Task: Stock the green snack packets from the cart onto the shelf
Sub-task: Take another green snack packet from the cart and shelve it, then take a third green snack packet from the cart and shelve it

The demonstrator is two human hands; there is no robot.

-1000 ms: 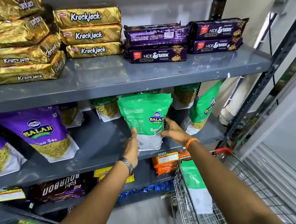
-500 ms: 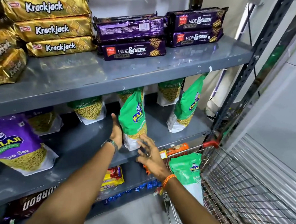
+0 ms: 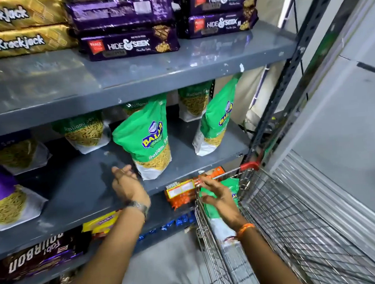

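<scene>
A green Balaji snack packet [image 3: 148, 142] stands upright on the grey middle shelf [image 3: 92, 180], free of both hands. My left hand [image 3: 127, 185] hovers open just left of its base, fingers apart. My right hand [image 3: 216, 195] is open over the wire cart [image 3: 274, 213], its fingers touching another green packet [image 3: 230, 183] that leans in the cart's front corner. More green packets stand on the same shelf: one at the right [image 3: 216, 122] and others behind at the back [image 3: 85, 132].
Purple Balaji packets [image 3: 3, 197] fill the shelf's left. Krackjack [image 3: 20, 42] and Hide & Seek packs [image 3: 128, 44] sit on the shelf above. Orange packs [image 3: 181, 192] lie on the lower shelf by the cart. A black upright [image 3: 288, 80] bounds the shelf at right.
Both hands let go of the green packet, which now stands on the shelf. My left hand pulled back and down; my right hand dropped onto the packet in the cart.
</scene>
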